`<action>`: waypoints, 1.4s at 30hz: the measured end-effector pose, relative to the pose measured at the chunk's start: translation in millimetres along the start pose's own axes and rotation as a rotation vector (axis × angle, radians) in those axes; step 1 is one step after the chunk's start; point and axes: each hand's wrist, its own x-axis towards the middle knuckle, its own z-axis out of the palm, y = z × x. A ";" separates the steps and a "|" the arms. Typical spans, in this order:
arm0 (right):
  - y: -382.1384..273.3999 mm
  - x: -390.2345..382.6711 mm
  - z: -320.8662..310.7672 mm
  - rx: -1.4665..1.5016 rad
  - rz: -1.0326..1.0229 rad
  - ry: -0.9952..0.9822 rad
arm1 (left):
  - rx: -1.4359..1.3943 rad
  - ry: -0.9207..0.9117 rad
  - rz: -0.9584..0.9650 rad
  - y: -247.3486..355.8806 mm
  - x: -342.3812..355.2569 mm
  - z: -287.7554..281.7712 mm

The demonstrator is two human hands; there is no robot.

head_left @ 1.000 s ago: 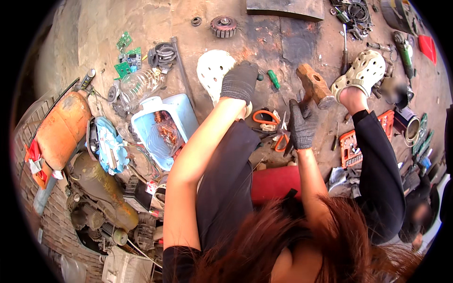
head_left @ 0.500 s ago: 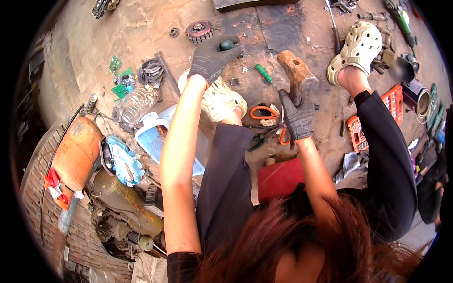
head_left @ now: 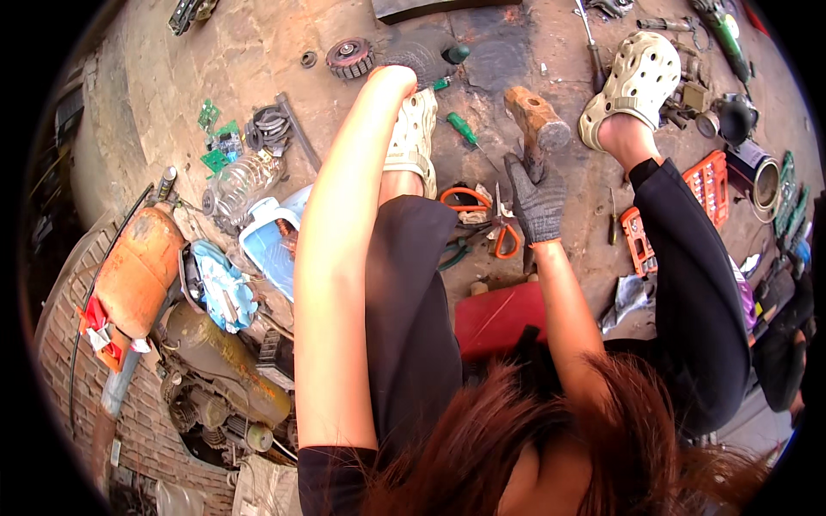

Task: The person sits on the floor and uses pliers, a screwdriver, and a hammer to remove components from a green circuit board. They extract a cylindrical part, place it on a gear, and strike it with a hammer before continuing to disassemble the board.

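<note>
My left hand [head_left: 413, 58], in a dark grey glove, reaches far forward over the dark floor patch. Its fingers close on a dark green rounded thing [head_left: 456, 54] whose kind I cannot make out; the glove blends with the ground behind. A small green piece [head_left: 441, 83] lies just below that hand. In a matching glove, my right hand [head_left: 538, 202] grips the short handle of a hammer with a heavy rusty head [head_left: 538, 118]. Left of the head, a green-handled screwdriver [head_left: 462, 127] lies on the ground. Orange-handled scissors [head_left: 506, 241] lie beside my right wrist.
A dark metal block [head_left: 447, 9] sits at the far edge, a small wheel [head_left: 350, 58] beyond my left hand. My pale clogs [head_left: 632, 82] flank the work spot. Around are a blue tub [head_left: 268, 245], a red box [head_left: 502, 318], an orange socket case [head_left: 707, 185] and a rusty cylinder [head_left: 142, 267].
My left hand has moved forward and right with the dark green thing, turning so its back is mostly hidden. My right hand still holds the hammer; the whole view has shifted slightly.
</note>
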 end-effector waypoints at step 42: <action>-66.4 -16.3 16.2 0.192 -0.469 -0.053 | -0.229 0.733 0.025 -5.6 -43.0 57.0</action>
